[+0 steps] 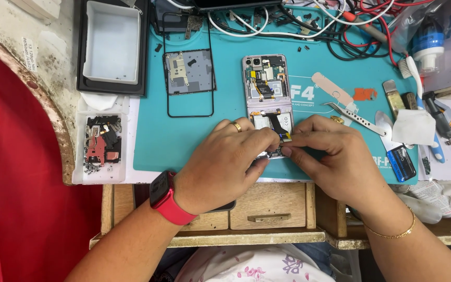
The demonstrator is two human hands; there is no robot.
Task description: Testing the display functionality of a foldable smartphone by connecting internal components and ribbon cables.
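Both hands [283,151] pinch flex cable [277,128] on opened phone [267,89].

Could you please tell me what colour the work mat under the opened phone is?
The work mat is teal, seen best in the head view.

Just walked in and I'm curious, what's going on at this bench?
A person has an opened phone lying on a teal work mat. Both the left hand and the right hand pinch at its lower half, by a flex cable. Tweezers and a tray of small parts lie nearby.
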